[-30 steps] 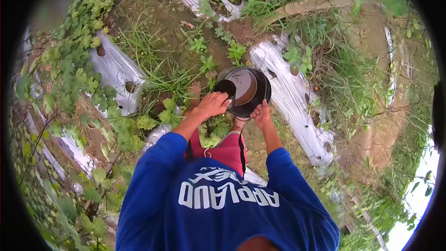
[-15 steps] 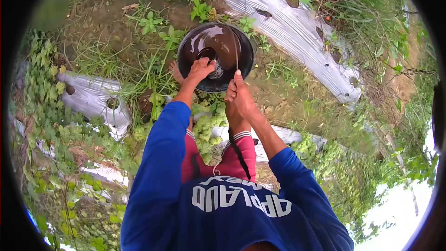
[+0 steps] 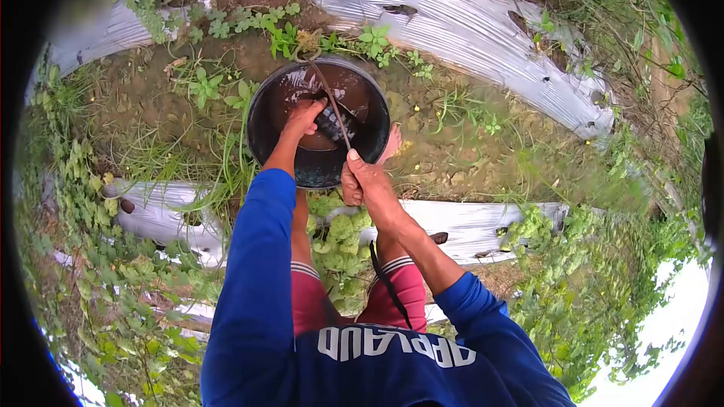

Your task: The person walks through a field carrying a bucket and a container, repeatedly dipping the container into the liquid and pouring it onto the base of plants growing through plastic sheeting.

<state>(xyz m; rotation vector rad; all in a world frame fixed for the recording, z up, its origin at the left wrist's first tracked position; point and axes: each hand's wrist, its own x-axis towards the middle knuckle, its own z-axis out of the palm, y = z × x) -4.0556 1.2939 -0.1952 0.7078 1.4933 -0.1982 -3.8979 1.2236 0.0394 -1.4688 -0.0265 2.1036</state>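
Observation:
A black bucket (image 3: pixel 259 128) holding brown liquid is in front of my legs. Inside it, my left hand (image 3: pixel 304 118) grips the edge of a small dark cup (image 3: pixel 336 123), tilted and wet-looking; its far side is hard to make out. Across the bucket's mouth runs a thin brown rod (image 3: pixel 329 92), apparently the bucket's handle. My right hand (image 3: pixel 367 185) is closed around the near end of this rod, thumb on top, just outside the near right rim.
Silver plastic mulch strips (image 3: pixel 460 34) with planting holes lie ahead and another strip (image 3: pixel 460 230) runs beside my legs. Weeds (image 3: pixel 204 88) and long grass grow on the soil between. A bare foot (image 3: pixel 392 143) is right of the bucket. Leafy vines (image 3: pixel 98 256) spread at left.
The bucket, with both hands, has shifted left and slightly nearer in view. The cup has turned, showing its shiny side. A foot now shows on the bucket's right.

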